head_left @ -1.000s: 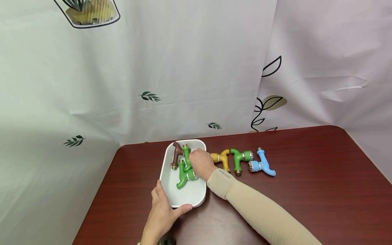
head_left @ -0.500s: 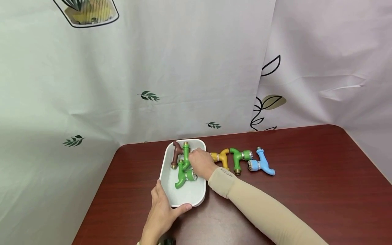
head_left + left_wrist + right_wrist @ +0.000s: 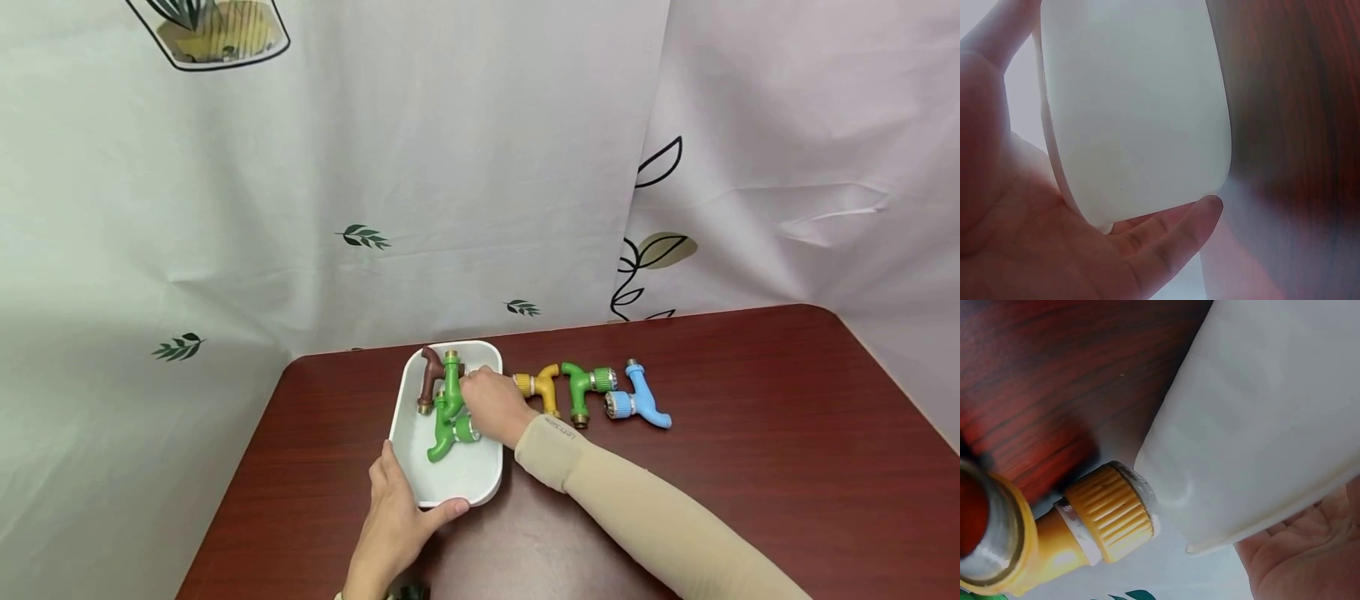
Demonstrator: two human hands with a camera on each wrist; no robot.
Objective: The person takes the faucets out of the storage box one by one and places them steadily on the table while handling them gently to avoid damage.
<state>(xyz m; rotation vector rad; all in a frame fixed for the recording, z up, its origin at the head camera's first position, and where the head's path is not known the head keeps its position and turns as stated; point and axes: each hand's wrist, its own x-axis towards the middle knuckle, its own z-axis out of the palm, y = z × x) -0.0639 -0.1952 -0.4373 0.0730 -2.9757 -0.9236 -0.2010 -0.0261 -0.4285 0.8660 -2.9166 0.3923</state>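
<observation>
My left hand point(image 3: 393, 521) grips the near left corner of a white tray point(image 3: 438, 487), thumb along the near edge and fingers along the left side. In the left wrist view its fingers point(image 3: 1179, 240) curve around the tray's outer wall point(image 3: 1141, 112). Inside the tray, my right hand point(image 3: 495, 404) holds a green tap point(image 3: 452, 387) by its handle end, which the hand covers. Just below, touching or nearly touching it, lies a second green tap point(image 3: 444, 437). A brown tap point(image 3: 430, 379) lies at the tray's far left.
To the right of the tray, a row of taps lies on the dark red table point(image 3: 750, 467): a yellow tap point(image 3: 546, 387), another green tap point(image 3: 579, 392) and a blue tap point(image 3: 641, 400). The yellow tap's handle point(image 3: 1110, 512) is close to the tray wall. A white curtain point(image 3: 465, 208) hangs behind.
The green tap in my right hand has turned slightly and shifted a little left, closer to the lower green tap. The left hand and tray stay in place.
</observation>
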